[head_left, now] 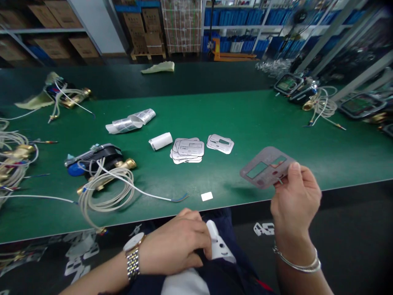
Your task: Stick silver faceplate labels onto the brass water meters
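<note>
Right hand [296, 196]: on my feed it pinches the grey plate [267, 177] at its right end, thumb uppermost.
Grey plate: lifted above the near side of the green bench [190, 110], toward the right, held at a tilt, cut-out windows in view.
Left hand [178, 241]: low at the lap, fingers curled against a white cut-out piece [222, 248]; whether they pinch it or merely rest there, I cannot tell.
Plate stack [192, 153]: loosely piled mid-bench, left of the raised plate.
Plate pair [220, 146]: two overlapping, just right of the stack and apart from it.
White roll [161, 141]: just left of the stack; a curled silver strip [130, 123] lies farther left and farther back.
White card [206, 196]: flat by the near edge.
Cabled unit [104, 155]: on the left with its coil, touched by neither hand.
Step in hand: I read it as handling a single plate in the air while the left hand attends to the white piece.
Next move: in my judgement it calls for a steady pinch that won't flex the plate, and for freeing the left hand if both are wanted on it.
</note>
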`<state>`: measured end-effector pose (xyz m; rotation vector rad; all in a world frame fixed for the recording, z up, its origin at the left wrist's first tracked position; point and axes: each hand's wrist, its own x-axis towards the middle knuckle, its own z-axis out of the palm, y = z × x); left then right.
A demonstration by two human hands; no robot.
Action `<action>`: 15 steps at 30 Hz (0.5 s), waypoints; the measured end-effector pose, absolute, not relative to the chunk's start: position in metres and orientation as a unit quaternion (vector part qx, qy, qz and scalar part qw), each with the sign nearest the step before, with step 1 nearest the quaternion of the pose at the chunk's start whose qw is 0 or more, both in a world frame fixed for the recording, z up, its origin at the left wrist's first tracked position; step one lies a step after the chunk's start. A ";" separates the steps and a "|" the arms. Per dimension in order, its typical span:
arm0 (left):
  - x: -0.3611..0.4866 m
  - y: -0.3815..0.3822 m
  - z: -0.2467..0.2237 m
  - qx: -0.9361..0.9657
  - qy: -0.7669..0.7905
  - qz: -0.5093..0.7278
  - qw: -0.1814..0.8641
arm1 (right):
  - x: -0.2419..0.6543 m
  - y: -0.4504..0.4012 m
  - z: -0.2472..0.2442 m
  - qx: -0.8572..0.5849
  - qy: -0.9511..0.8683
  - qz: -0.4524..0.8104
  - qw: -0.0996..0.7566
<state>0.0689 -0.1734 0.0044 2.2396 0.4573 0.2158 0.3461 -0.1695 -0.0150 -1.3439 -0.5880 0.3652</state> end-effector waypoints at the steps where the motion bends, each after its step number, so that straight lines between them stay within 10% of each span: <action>1: 0.068 -0.172 0.004 0.869 0.196 0.073 0.449 | 0.342 -0.174 -0.015 -0.616 -0.301 0.097 0.721; 9: 0.094 -0.159 0.011 0.426 0.447 0.358 0.701 | 0.286 -0.221 -0.015 -0.442 -0.794 -0.159 0.387; 15: 0.080 -0.160 0.010 0.432 0.472 0.405 0.653 | 0.291 -0.215 -0.017 -0.574 -0.605 0.045 0.550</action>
